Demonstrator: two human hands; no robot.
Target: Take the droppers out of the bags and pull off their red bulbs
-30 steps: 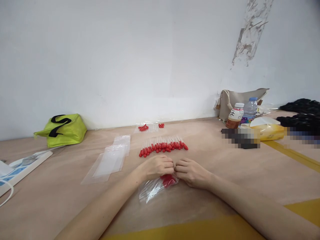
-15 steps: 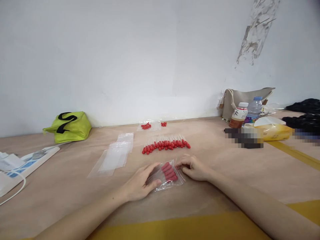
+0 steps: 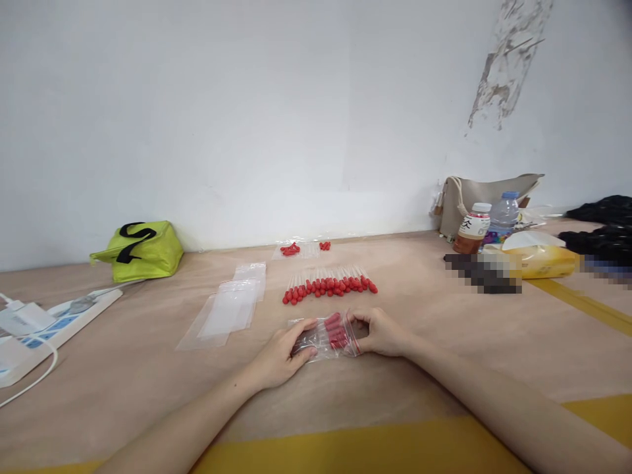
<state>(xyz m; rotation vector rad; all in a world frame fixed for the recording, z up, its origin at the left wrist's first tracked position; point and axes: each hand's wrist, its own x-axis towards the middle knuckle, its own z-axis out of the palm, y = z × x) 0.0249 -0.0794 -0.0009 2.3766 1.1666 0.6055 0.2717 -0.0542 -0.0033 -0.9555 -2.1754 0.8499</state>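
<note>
Between my hands is a clear zip bag (image 3: 320,339) with several red-tipped sticks (image 3: 337,332) inside. My left hand (image 3: 284,354) grips its left end between thumb and fingers. At the zip edge on the right, my right hand (image 3: 378,332) has its thumb and fingers closed on the bag. Just beyond lies a row of loose red-tipped sticks (image 3: 328,286) with pale shafts, red ends towards me. To the left, several flat clear bags (image 3: 224,313) overlap. Near the wall lie filled clear bags (image 3: 301,249) with red pieces showing through.
A lime-green pouch (image 3: 148,253) and a white power strip (image 3: 99,313) with cables stand at left. At right are a drink bottle (image 3: 473,230), a clear bottle (image 3: 504,214), a beige bag (image 3: 451,214) and a yellow tissue pack (image 3: 543,260). Yellow tape (image 3: 345,451) crosses the near table.
My right hand has closed on the zip edge of the bag. The bag is pulled straighter between both hands and lies slightly farther from me.
</note>
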